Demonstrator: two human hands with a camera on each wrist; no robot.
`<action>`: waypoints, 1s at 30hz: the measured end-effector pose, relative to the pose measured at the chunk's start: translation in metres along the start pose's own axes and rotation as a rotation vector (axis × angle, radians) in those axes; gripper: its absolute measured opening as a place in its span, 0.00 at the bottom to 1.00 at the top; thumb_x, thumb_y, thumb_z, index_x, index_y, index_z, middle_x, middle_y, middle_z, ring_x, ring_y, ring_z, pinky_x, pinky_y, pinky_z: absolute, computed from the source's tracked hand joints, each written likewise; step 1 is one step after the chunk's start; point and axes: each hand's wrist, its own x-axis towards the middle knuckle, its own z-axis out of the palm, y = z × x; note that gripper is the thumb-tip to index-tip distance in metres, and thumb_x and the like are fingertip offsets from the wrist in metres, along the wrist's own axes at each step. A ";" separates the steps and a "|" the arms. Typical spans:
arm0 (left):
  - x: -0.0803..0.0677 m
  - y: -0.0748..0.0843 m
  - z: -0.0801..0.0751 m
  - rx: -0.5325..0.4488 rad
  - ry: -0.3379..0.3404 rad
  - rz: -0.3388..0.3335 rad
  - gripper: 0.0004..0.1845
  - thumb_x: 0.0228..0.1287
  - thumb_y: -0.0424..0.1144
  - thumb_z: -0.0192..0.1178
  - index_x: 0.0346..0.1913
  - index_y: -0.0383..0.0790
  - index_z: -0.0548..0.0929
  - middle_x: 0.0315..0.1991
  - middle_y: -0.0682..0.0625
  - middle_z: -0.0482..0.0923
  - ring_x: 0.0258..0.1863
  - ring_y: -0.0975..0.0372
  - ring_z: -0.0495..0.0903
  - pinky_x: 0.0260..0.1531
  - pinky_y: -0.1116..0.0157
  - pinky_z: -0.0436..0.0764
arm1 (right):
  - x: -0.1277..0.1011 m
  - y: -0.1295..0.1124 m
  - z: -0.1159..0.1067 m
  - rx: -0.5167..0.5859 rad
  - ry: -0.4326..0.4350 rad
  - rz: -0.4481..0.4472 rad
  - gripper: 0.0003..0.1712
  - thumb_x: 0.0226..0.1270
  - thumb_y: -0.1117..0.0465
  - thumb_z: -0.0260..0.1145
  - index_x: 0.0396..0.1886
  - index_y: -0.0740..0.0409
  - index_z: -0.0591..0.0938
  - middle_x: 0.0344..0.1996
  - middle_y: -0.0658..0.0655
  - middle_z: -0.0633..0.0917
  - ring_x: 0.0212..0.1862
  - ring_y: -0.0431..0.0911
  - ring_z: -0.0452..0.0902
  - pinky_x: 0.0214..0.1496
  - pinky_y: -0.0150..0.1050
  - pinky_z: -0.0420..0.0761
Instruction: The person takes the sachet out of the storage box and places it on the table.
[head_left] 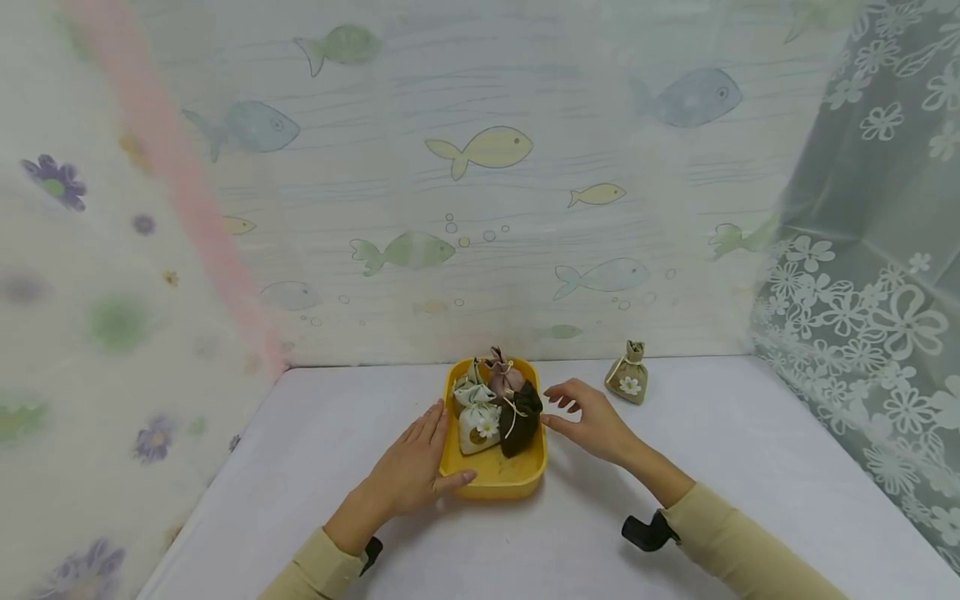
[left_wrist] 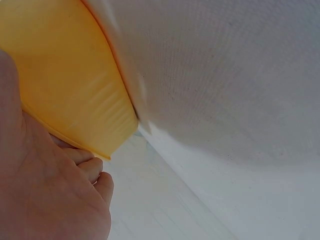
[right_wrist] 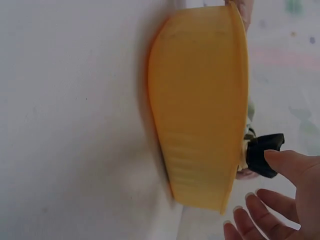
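Right now the left hand [head_left: 408, 471] rests with straight fingers against the left wall of the yellow plastic tray [head_left: 497, 483] on the white counter [head_left: 315, 433]. Small drawstring cloth sachets [head_left: 495, 404] fill it. Just right, the right hand [head_left: 592, 421] hovers open, holding nothing. An olive daisy-printed pouch [head_left: 628, 374] stands apart.

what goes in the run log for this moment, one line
left hand: rests on tray left side | right hand: open by tray right side | tray: holds sachets | one sachet apart on table
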 end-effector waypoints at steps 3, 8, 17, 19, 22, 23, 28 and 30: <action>0.000 0.000 0.000 -0.002 0.002 0.002 0.59 0.68 0.78 0.41 0.79 0.26 0.52 0.81 0.34 0.45 0.81 0.45 0.49 0.77 0.48 0.55 | 0.004 -0.002 0.007 0.008 -0.011 0.004 0.21 0.66 0.59 0.74 0.55 0.64 0.83 0.47 0.59 0.84 0.47 0.55 0.79 0.50 0.51 0.83; 0.000 0.000 0.000 -0.012 0.006 -0.003 0.58 0.69 0.76 0.45 0.79 0.26 0.53 0.81 0.33 0.46 0.81 0.45 0.49 0.77 0.48 0.55 | 0.010 -0.003 0.017 0.002 -0.020 0.034 0.21 0.65 0.59 0.75 0.54 0.63 0.84 0.45 0.55 0.83 0.44 0.49 0.77 0.46 0.44 0.82; 0.000 0.001 -0.001 -0.011 -0.004 -0.005 0.58 0.68 0.77 0.44 0.80 0.27 0.52 0.82 0.35 0.45 0.81 0.46 0.49 0.77 0.48 0.55 | 0.017 -0.004 0.030 0.003 0.000 0.044 0.16 0.63 0.60 0.76 0.48 0.61 0.85 0.38 0.53 0.81 0.40 0.53 0.76 0.41 0.44 0.80; 0.000 0.001 -0.002 -0.011 -0.002 -0.003 0.58 0.68 0.77 0.44 0.80 0.27 0.53 0.82 0.35 0.46 0.81 0.46 0.49 0.77 0.48 0.55 | 0.018 -0.004 0.032 0.006 0.008 0.050 0.15 0.63 0.61 0.76 0.47 0.61 0.85 0.37 0.53 0.80 0.40 0.54 0.76 0.40 0.41 0.78; -0.001 0.002 -0.003 -0.011 0.004 -0.001 0.58 0.69 0.76 0.44 0.79 0.27 0.53 0.81 0.34 0.46 0.81 0.46 0.50 0.77 0.48 0.55 | 0.019 -0.003 0.035 0.001 0.017 0.075 0.15 0.63 0.62 0.76 0.46 0.61 0.84 0.36 0.53 0.80 0.39 0.53 0.75 0.39 0.38 0.76; -0.001 0.002 -0.003 -0.011 0.005 0.000 0.58 0.69 0.76 0.45 0.79 0.27 0.53 0.81 0.34 0.46 0.80 0.46 0.50 0.77 0.48 0.55 | 0.019 -0.003 0.036 -0.004 0.020 0.079 0.15 0.63 0.62 0.76 0.46 0.62 0.84 0.36 0.53 0.80 0.39 0.53 0.75 0.39 0.37 0.75; 0.000 0.001 -0.002 -0.013 0.005 -0.001 0.57 0.69 0.75 0.46 0.79 0.27 0.54 0.81 0.34 0.46 0.81 0.46 0.50 0.77 0.48 0.55 | 0.020 -0.001 0.040 -0.011 0.040 0.088 0.14 0.63 0.63 0.76 0.45 0.63 0.84 0.37 0.54 0.81 0.38 0.51 0.75 0.38 0.37 0.75; 0.000 0.001 -0.002 -0.012 0.004 -0.004 0.57 0.69 0.76 0.46 0.79 0.27 0.54 0.82 0.35 0.46 0.81 0.46 0.49 0.77 0.48 0.55 | 0.020 -0.002 0.042 -0.008 0.049 0.082 0.13 0.63 0.64 0.76 0.44 0.63 0.84 0.36 0.54 0.81 0.38 0.50 0.75 0.38 0.37 0.75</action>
